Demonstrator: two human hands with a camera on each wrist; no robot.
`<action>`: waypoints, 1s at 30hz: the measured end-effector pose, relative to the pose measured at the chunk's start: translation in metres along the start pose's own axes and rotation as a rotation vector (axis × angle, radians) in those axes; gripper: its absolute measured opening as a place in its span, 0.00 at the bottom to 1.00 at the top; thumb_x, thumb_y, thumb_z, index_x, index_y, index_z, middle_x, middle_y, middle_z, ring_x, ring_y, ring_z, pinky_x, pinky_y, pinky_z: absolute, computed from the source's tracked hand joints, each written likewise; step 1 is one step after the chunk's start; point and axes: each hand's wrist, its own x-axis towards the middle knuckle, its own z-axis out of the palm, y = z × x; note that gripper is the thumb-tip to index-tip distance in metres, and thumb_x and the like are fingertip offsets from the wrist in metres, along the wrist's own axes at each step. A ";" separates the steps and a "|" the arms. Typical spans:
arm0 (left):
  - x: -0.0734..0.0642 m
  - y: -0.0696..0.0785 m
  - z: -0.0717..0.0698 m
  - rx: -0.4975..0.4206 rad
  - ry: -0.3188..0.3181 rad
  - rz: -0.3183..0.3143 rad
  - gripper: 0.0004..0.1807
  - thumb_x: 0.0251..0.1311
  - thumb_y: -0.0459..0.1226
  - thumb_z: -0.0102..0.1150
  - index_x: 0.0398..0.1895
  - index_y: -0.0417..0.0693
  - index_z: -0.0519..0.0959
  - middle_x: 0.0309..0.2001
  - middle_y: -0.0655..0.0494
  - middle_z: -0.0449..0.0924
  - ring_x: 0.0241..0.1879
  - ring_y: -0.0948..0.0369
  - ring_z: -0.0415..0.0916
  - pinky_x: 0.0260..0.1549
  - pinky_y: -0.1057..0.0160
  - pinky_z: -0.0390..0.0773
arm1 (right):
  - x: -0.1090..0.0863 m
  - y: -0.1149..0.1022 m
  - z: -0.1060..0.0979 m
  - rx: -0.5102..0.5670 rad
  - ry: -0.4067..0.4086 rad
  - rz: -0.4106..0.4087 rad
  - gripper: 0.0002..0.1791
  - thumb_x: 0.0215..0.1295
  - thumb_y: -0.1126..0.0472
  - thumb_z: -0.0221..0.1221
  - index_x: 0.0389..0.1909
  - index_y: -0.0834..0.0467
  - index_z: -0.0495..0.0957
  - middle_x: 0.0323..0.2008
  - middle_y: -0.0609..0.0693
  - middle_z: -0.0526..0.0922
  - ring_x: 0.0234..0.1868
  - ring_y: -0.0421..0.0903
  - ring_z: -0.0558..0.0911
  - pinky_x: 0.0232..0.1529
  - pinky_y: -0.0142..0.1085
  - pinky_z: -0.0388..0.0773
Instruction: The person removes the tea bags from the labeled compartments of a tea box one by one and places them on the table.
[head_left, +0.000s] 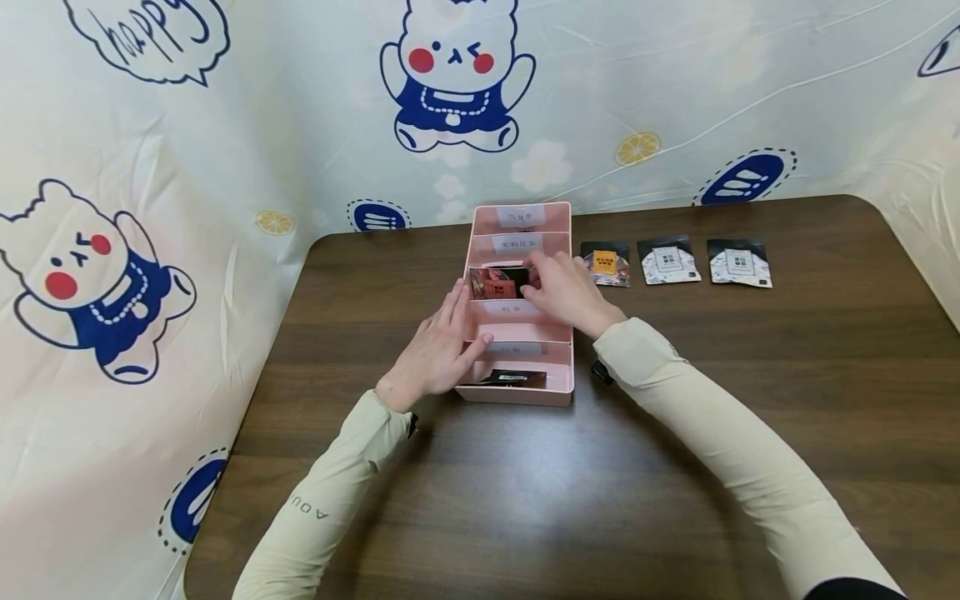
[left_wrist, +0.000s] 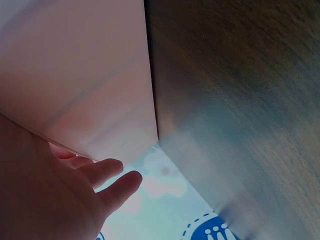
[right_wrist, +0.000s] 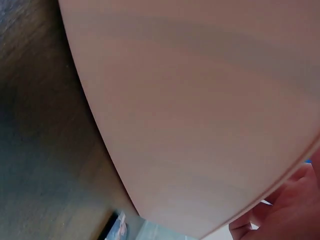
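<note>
A long pink divided box (head_left: 516, 398) stands on the table, with paper labels on its dividers. Upright in its middle compartment is a black and red tea packet (head_left: 491, 285). My right hand (head_left: 566, 290) reaches over the box's right wall and pinches this packet at its right end. My left hand (head_left: 437, 346) rests along the left rim, fingers straight and thumb over the inside. Another dark packet (head_left: 517, 379) lies in the front compartment. From the left wrist view, the box's side wall (left_wrist: 90, 65) rises beside my fingers; the right wrist view holds mostly the opposite wall (right_wrist: 190, 110).
To the right of the box, a black packet with an orange label (head_left: 604, 263) and two black and white packets, one nearer (head_left: 668, 260) and one farther right (head_left: 739, 262), lie in a row. A printed cloth (head_left: 315, 108) hangs behind the brown table (head_left: 712, 367) and along its left side.
</note>
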 end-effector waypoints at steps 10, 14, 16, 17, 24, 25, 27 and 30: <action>0.000 0.000 0.000 0.001 -0.002 0.003 0.46 0.69 0.65 0.27 0.77 0.44 0.35 0.79 0.51 0.28 0.77 0.49 0.40 0.68 0.39 0.58 | 0.004 -0.002 0.007 -0.013 0.023 -0.011 0.17 0.64 0.58 0.60 0.52 0.56 0.77 0.41 0.53 0.83 0.46 0.53 0.78 0.52 0.48 0.67; 0.000 0.000 0.000 -0.001 0.003 0.003 0.46 0.69 0.64 0.28 0.77 0.44 0.35 0.79 0.51 0.27 0.77 0.50 0.40 0.68 0.40 0.58 | 0.006 -0.002 0.009 -0.036 0.040 -0.028 0.12 0.64 0.60 0.59 0.47 0.56 0.79 0.36 0.52 0.83 0.41 0.52 0.78 0.48 0.48 0.68; 0.000 0.000 0.001 0.001 0.007 0.003 0.46 0.69 0.64 0.28 0.77 0.43 0.35 0.79 0.51 0.28 0.77 0.50 0.40 0.67 0.40 0.59 | 0.006 -0.001 0.010 -0.045 0.051 -0.039 0.10 0.64 0.60 0.58 0.46 0.56 0.80 0.35 0.52 0.84 0.38 0.52 0.79 0.47 0.49 0.68; 0.000 0.000 0.001 0.001 0.008 0.003 0.46 0.69 0.64 0.28 0.77 0.43 0.36 0.79 0.51 0.28 0.77 0.50 0.40 0.67 0.40 0.59 | 0.006 0.000 0.010 -0.048 0.058 -0.043 0.10 0.64 0.60 0.58 0.45 0.56 0.81 0.34 0.51 0.84 0.38 0.52 0.80 0.47 0.49 0.69; 0.000 -0.001 0.002 0.005 0.018 0.012 0.47 0.69 0.65 0.26 0.77 0.42 0.37 0.79 0.50 0.29 0.77 0.50 0.42 0.67 0.40 0.60 | 0.007 0.001 0.012 -0.069 0.072 -0.052 0.08 0.64 0.61 0.58 0.40 0.55 0.82 0.33 0.52 0.86 0.37 0.52 0.81 0.46 0.49 0.70; 0.000 -0.001 0.002 0.004 0.017 0.012 0.46 0.69 0.65 0.27 0.77 0.42 0.37 0.79 0.50 0.29 0.77 0.50 0.42 0.67 0.40 0.60 | 0.007 0.001 0.012 -0.074 0.074 -0.054 0.08 0.64 0.61 0.58 0.40 0.55 0.83 0.33 0.52 0.86 0.36 0.52 0.82 0.46 0.49 0.70; 0.000 -0.001 0.001 0.007 0.016 0.011 0.46 0.69 0.64 0.27 0.77 0.42 0.36 0.79 0.50 0.29 0.77 0.50 0.42 0.67 0.40 0.60 | 0.007 0.001 0.013 -0.084 0.078 -0.058 0.07 0.64 0.61 0.58 0.40 0.55 0.83 0.33 0.52 0.86 0.36 0.52 0.82 0.46 0.49 0.71; 0.000 -0.001 0.002 0.010 0.014 0.012 0.46 0.69 0.64 0.28 0.77 0.43 0.36 0.79 0.50 0.29 0.77 0.50 0.42 0.67 0.40 0.60 | 0.007 0.001 0.013 -0.090 0.082 -0.058 0.07 0.64 0.60 0.58 0.40 0.55 0.83 0.33 0.52 0.86 0.35 0.52 0.81 0.45 0.48 0.71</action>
